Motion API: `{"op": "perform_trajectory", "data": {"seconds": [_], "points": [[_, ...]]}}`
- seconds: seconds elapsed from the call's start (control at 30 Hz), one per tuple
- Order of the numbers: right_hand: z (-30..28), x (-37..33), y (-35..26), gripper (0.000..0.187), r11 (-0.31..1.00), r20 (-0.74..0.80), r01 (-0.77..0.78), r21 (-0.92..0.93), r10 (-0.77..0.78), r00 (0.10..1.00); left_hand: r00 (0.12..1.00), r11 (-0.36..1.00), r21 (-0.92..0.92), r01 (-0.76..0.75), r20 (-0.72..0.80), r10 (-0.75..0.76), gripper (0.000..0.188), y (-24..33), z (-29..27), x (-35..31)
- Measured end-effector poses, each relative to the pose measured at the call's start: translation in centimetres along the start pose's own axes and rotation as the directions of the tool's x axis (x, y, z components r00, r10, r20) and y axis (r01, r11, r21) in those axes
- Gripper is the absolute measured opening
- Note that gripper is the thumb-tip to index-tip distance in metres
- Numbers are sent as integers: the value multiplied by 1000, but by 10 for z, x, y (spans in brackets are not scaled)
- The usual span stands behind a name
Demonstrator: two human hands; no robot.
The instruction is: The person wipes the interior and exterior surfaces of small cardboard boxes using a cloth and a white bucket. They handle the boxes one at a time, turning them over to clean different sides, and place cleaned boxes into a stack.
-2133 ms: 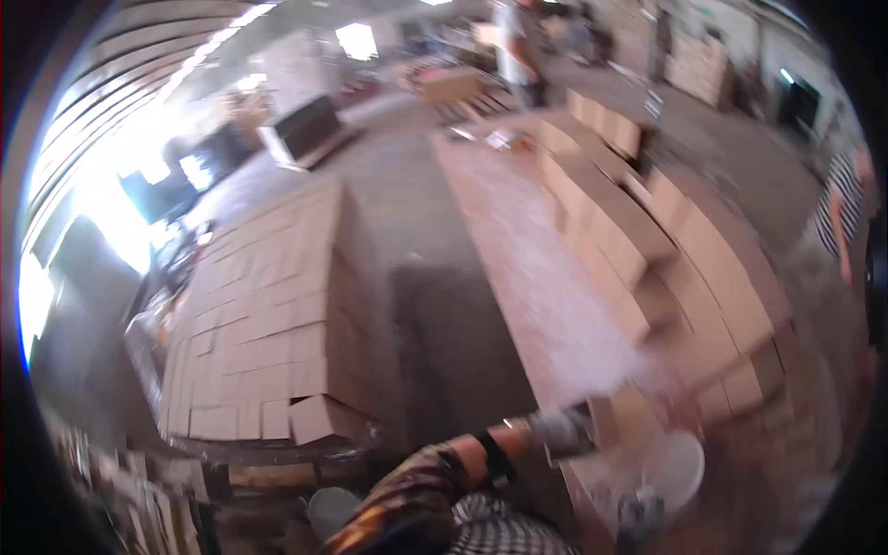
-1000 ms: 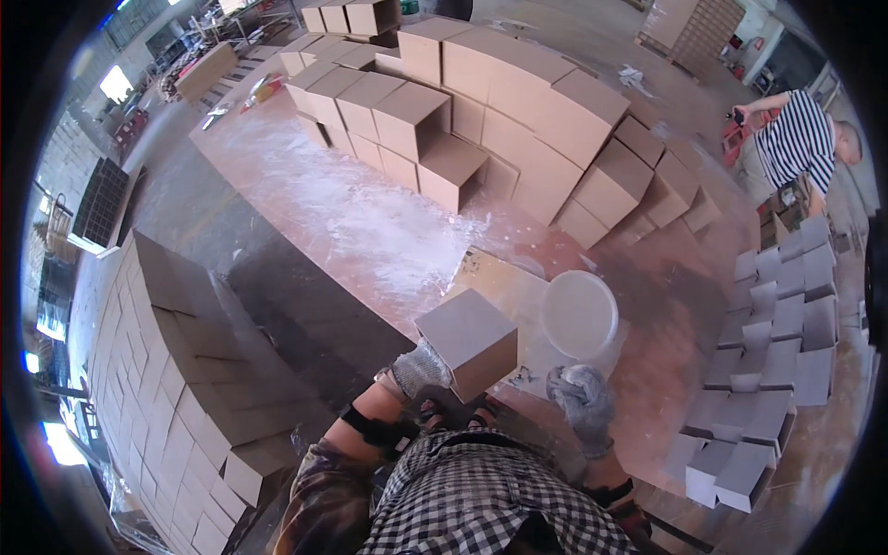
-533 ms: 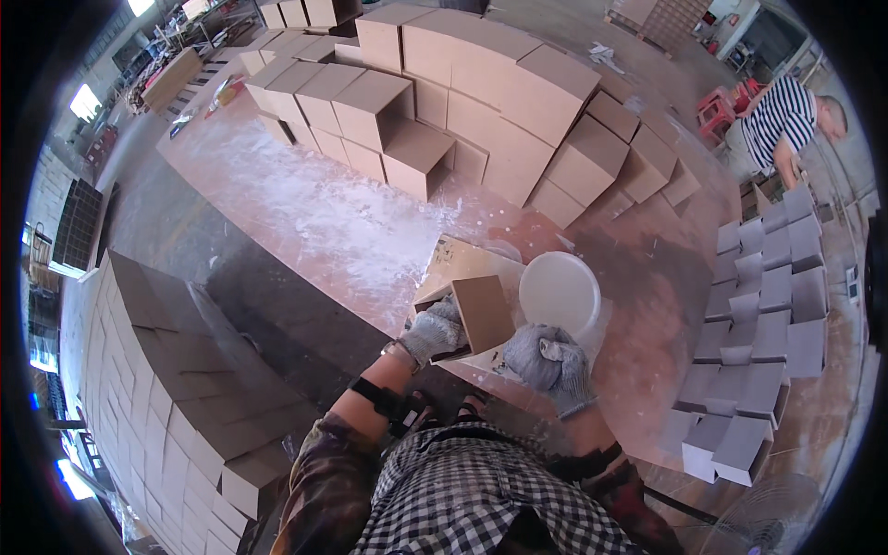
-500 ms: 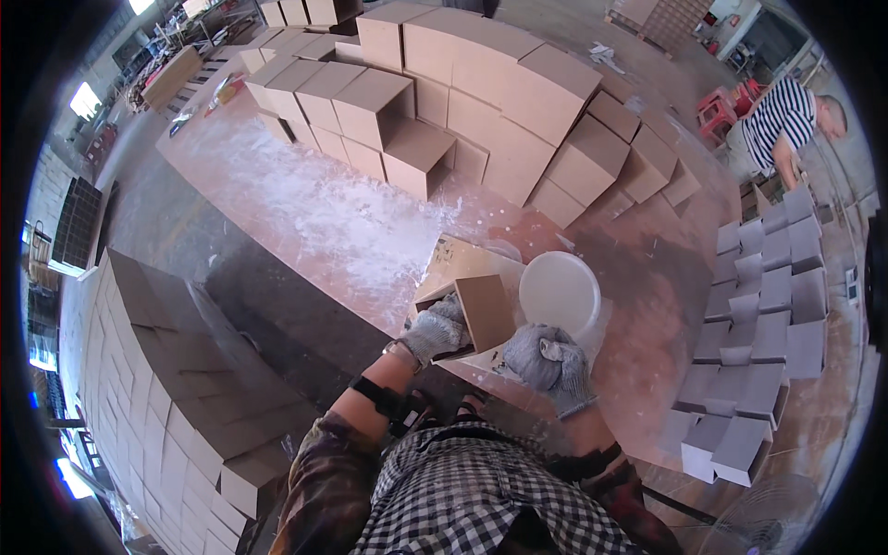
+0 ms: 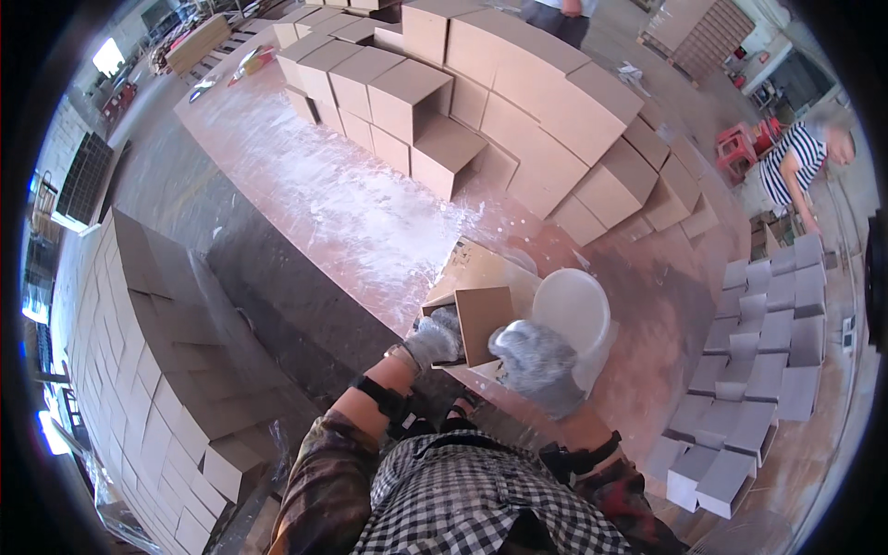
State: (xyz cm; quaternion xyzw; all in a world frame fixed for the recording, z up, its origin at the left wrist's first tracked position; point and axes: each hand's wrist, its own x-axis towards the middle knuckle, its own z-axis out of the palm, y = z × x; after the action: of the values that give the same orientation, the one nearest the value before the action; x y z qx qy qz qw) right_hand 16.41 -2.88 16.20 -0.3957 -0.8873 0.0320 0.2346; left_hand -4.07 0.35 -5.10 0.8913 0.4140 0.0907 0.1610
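Note:
My left hand (image 5: 437,339), in a grey knit glove, reaches into the open side of a small brown box (image 5: 484,324) and holds it in front of me. Part of that hand is hidden by the box. My right hand (image 5: 536,361), gloved alike, is beside the box's right edge. Motion smears its fingers, so what they hold, if anything, does not show. Just behind my right hand stands a round white tub (image 5: 581,301). Under the box is a stained tan board (image 5: 481,264) on the table.
Stacked brown boxes (image 5: 518,111) fill the table's far side. White residue covers the reddish tabletop (image 5: 361,203). More stacks stand at left (image 5: 166,342), and grey boxes (image 5: 749,388) at right. A person in a striped shirt (image 5: 794,166) bends at far right; another person (image 5: 560,18) stands behind the stacks.
The box has turned, so its flat panel faces me more squarely. My right hand has moved left, nearer to it. The view has shifted, and a second person has appeared at the back.

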Motion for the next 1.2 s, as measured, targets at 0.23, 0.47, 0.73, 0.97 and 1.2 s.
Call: {"op": "perform_trajectory", "data": {"seconds": [0.23,0.47,0.73,0.97,1.2], "points": [[52,41,73,12,979,-6,-185,-84,185,983,996,991,-136,18,-83,-29,46,22,-20,17],[12,-23,-1,5,999,97,-45,24,42,994,985,978,-206,17,-167,-53,51,17,-10,5],[49,55,71,10,988,-142,-71,-137,51,988,988,974,-225,40,-136,-72,51,26,-10,21],[15,16,-10,6,992,68,42,122,-51,996,991,931,-355,87,-68,-118,64,32,-41,5],[50,67,83,11,992,38,-101,-78,104,994,992,894,-440,89,-42,-120,62,44,-61,18]]}}
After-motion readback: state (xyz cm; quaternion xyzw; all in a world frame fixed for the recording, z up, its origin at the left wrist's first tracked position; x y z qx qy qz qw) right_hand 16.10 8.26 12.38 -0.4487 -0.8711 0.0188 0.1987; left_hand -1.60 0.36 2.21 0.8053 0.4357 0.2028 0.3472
